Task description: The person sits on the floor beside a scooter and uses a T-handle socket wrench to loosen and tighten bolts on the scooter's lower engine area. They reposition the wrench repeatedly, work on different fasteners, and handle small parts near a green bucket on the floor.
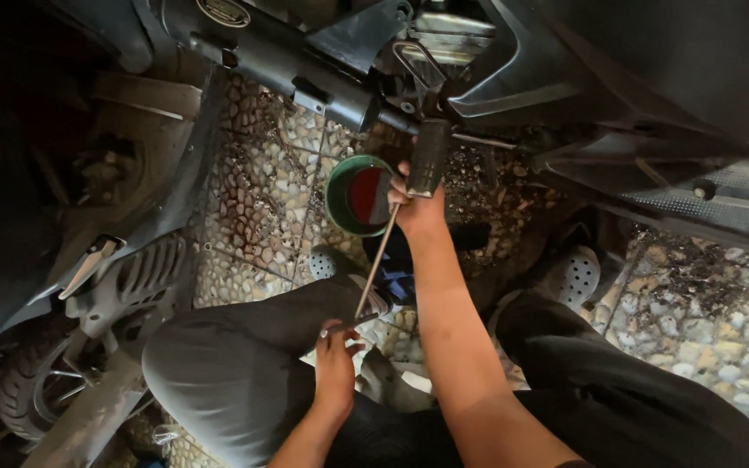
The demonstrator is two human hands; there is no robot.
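- The motorcycle underside (513, 78) fills the top of the frame, with a green bowl (353, 195) of dark liquid on the pebble floor (262, 199) below it.
- The thin metal rod (377, 262) slants from lower centre up and right toward the footpeg (429, 156).
- The right hand (416, 204), curled shut, holds the rod's upper end beside the bowl.
- The left hand (336, 351) pinches the rod's lower end, nearer the knees.

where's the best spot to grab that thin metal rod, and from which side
Probably its bare middle stretch, coming from the left side. The thin metal rod slants from the left hand at its lower end up to the right hand beside the green bowl; both ends are taken, the right arm blocks the other side.
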